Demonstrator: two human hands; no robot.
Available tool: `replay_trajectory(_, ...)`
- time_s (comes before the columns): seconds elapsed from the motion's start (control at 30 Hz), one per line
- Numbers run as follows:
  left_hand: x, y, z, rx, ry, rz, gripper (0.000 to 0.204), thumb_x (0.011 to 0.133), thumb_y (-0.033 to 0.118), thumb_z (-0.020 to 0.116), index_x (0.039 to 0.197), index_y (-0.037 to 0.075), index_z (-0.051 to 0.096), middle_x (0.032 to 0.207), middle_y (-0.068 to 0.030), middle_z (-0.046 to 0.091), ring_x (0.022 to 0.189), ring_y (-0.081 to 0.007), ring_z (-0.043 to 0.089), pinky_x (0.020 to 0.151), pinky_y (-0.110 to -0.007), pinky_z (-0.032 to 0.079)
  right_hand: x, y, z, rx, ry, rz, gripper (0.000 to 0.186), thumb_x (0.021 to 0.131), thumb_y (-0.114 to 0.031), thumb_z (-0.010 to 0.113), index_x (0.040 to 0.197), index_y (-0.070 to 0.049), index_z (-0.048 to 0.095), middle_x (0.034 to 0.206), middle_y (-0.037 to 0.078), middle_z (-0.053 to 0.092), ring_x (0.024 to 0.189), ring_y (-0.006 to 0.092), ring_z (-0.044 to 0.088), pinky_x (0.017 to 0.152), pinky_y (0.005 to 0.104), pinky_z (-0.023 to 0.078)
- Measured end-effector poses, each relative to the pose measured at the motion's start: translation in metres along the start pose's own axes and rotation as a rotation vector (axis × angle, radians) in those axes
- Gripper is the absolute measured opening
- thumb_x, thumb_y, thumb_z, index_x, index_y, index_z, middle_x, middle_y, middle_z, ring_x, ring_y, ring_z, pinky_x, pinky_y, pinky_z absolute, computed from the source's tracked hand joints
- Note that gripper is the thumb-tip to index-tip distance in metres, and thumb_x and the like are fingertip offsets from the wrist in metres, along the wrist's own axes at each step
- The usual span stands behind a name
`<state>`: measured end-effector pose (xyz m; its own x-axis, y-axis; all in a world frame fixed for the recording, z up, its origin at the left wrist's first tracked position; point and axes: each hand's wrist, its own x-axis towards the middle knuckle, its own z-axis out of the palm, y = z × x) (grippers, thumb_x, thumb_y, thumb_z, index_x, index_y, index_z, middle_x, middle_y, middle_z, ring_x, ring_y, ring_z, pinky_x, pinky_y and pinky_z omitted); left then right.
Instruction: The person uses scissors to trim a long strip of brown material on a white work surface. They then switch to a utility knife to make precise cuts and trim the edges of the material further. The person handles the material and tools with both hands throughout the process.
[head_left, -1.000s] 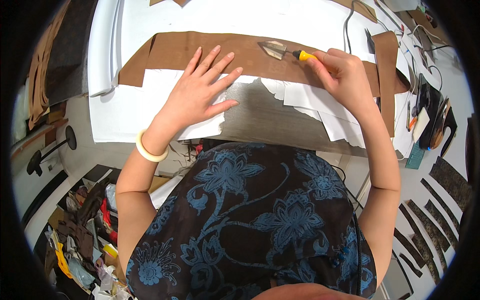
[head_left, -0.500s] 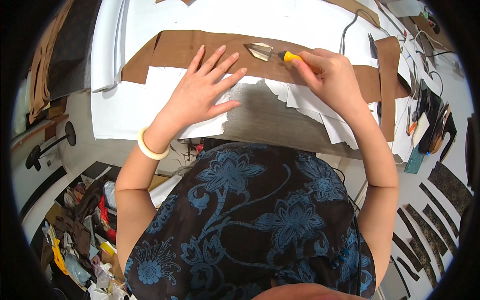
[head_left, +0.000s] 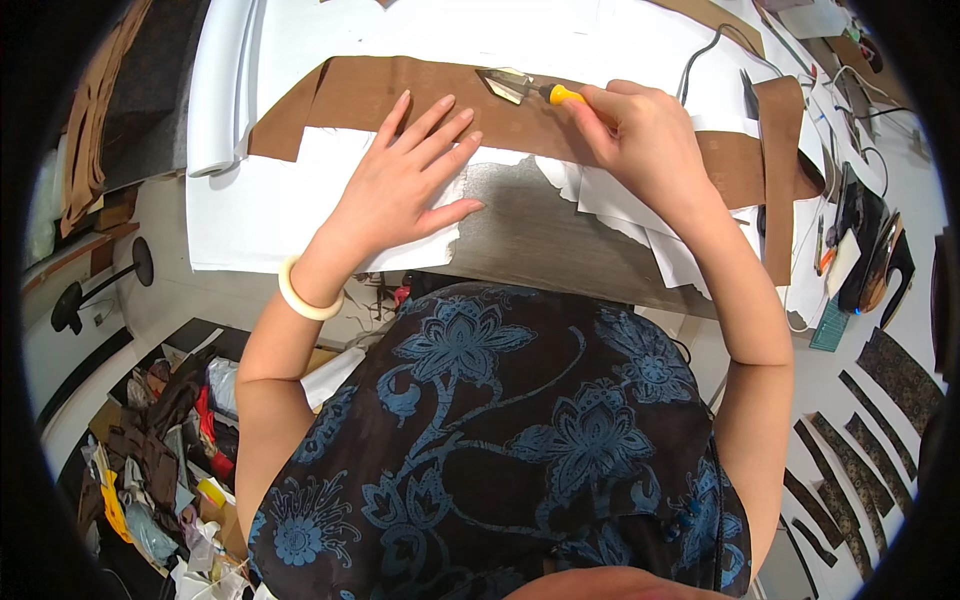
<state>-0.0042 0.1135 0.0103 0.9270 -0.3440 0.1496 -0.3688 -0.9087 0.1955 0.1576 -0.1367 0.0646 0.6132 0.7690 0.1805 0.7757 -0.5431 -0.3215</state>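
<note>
A long brown strip of cloth or thin leather point(head_left: 350, 95) lies across the white-covered table. My left hand point(head_left: 415, 180) rests flat on the strip's near edge and the white sheet below it, fingers spread. In my right hand point(head_left: 645, 130) is a small hand iron point(head_left: 564, 95), gripped by its yellow handle. Its pointed, shiny metal head is over the strip, right of my left fingertips and pointing left. Whether the head touches the strip I cannot tell. A grey cord point(head_left: 690, 70) runs up behind my right hand.
A white roll point(head_left: 216, 100) lies at the table's left. Torn white sheets point(head_left: 620, 205) overlap the bare grey tabletop point(head_left: 520, 220). A narrow brown strip point(head_left: 778, 190) crosses at right, near scissors point(head_left: 748, 92) and cables. Scraps point(head_left: 160, 450) fill the lower left; dark patterned pieces point(head_left: 850, 470) lie lower right.
My right hand has moved the iron a little to the left and slightly away from me along the brown strip. My left hand stays in about the same place.
</note>
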Motion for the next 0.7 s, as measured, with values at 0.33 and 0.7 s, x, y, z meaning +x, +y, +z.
replay_trajectory(0.33,-0.013,-0.002,-0.001,-0.101,0.116,-0.050,0.053,0.093,0.037,0.079,0.134,0.004,0.069,0.145,-0.0132,0.066,0.145,-0.0317,0.055,0.129,-0.058,0.031,-0.005,0.003,-0.015,0.087,-0.162,-0.083,0.029,0.098,-0.030,0.074,0.085,-0.004,0.078,0.072,0.011,0.066,0.067,0.0322,0.068,0.064,0.0457,0.054)
replay_trajectory(0.7,-0.013,-0.002,-0.002,-0.117,0.154,-0.053,0.044,0.093,0.033,0.079,0.124,0.003,0.072,0.138,-0.0145,0.070,0.140,-0.0325,0.059,0.128,-0.058,0.033,-0.007,0.002,-0.019,0.127,-0.180,-0.140,0.027,0.097,-0.029,0.075,0.089,-0.004,0.081,0.076,0.011,0.069,0.071,0.0315,0.069,0.066,0.0454,0.055)
